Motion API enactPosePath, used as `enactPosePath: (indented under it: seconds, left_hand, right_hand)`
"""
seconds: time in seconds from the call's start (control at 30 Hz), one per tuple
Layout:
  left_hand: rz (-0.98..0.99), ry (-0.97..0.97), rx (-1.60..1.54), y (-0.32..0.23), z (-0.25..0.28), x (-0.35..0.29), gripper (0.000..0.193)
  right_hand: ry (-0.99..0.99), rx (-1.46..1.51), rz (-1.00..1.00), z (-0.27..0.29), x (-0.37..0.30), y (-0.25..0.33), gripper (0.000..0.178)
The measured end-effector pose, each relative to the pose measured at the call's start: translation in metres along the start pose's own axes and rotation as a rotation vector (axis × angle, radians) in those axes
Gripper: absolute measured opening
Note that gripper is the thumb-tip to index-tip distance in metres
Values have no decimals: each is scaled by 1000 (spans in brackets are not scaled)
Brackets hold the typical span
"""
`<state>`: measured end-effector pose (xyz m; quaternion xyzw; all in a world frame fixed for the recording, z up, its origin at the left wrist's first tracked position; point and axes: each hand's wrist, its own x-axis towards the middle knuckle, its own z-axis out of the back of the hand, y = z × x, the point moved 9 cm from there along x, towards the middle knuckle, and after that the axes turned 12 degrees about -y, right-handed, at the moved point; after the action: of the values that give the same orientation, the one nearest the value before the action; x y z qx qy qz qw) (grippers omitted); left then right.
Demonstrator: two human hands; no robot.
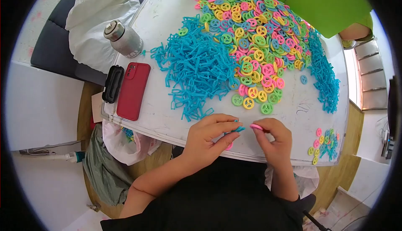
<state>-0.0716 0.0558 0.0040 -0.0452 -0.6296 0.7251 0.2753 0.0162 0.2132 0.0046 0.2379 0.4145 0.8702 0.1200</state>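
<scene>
Near the table's front edge, my left hand (204,142) pinches a small blue plastic piece (240,129) between thumb and fingers. My right hand (277,141) grips a pink plastic wheel (256,127) just to the right of it, the two parts a short gap apart. Part of another pink piece (229,146) shows below my left thumb; the rest is hidden. Beyond my left hand lies a heap of blue forked plastic pieces (199,59). A large pile of spoked wheels (259,30) in pink, yellow, green and blue spreads behind and to the right.
A red phone (134,91), a black open case (113,84) and a grey bottle (124,39) sit at the table's left. More blue pieces (324,76) line the right edge, above a small mixed cluster (328,144). Someone in green (322,1) is across the table. Bags (125,143) hang lower left.
</scene>
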Motion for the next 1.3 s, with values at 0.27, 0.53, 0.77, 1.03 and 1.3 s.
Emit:
enactPosePath:
  seconds: [0.27,0.53,0.77,1.03,1.3]
  left_hand:
    - [-31,-66,-8,-1,-5,-7,27]
    - [-380,-125,247,-30,-7,-12,26]
    - [-137,-35,258,-16,-7,-10,40]
    - [-13,27,142,0,-7,-11,41]
    - [-32,46,321,-7,-6,-15,37]
  right_hand:
    - [27,1040,-675,-41,-14,-17,12]
    - [-68,1092,-800,-48,-27,-27,14]
    - [-76,612,-454,-22,-18,-17,25]
    - [157,121,97,-9,2,29,39]
    - [259,199,-80,-16,-2,19,38]
